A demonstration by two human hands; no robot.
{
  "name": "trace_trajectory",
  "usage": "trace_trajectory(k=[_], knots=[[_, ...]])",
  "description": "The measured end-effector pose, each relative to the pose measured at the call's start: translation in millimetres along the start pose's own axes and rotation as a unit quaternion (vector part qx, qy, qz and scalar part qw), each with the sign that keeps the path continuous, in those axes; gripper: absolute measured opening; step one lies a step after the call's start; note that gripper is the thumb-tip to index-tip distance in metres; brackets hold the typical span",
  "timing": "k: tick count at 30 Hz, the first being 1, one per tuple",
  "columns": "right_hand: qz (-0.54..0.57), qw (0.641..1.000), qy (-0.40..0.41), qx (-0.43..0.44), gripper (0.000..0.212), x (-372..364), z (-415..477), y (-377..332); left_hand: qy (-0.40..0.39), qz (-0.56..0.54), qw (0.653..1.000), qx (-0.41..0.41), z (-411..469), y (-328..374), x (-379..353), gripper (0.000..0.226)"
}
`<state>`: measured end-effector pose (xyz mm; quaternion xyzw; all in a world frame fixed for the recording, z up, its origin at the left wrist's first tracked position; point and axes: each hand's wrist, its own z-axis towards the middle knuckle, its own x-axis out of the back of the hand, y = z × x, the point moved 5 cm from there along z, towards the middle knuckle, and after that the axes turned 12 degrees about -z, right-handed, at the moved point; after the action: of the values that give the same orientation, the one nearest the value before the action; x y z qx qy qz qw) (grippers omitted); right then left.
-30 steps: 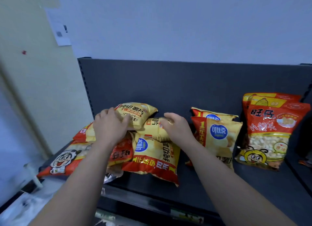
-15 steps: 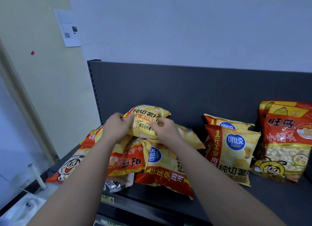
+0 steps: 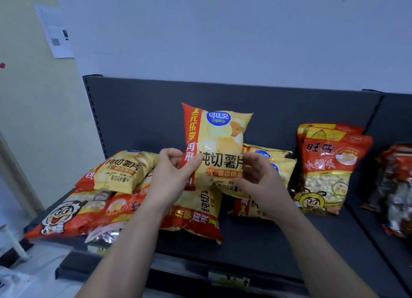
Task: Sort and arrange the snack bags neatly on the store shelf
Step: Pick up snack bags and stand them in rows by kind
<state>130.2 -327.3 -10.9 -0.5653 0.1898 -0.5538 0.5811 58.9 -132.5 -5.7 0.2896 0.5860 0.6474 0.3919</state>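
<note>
Yellow chip bag upright, pinched by left hand, right hand.

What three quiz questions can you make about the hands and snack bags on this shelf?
1. True or false: the highest yellow chip bag lies flat on the shelf.
2. How many hands grip it? A none, B one, C two.
3. Fill in: the standing red bags are on its ____ side.
Key: 1 false, it is held upright; 2 C, the left hand and the right hand; 3 right.
</note>
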Motion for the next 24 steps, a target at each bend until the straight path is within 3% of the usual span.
trace_trajectory(k=[9, 18, 24], knots=[[-0.044, 0.993, 0.025, -0.110, 0.038, 69, -67, 88, -0.154, 0.069, 0.985, 0.040, -60, -76, -89, 0.059], [-0.104, 0.983, 0.052, -0.141, 0.039, 47, -95, 160, -0.120, 0.068, 0.990, 0.029, -84, -134, -117, 0.052], [-0.123, 0.980, 0.049, -0.150, 0.046, 43, -102, 165, -0.085, 0.088, 0.992, -0.003, -91, -138, -118, 0.054]])
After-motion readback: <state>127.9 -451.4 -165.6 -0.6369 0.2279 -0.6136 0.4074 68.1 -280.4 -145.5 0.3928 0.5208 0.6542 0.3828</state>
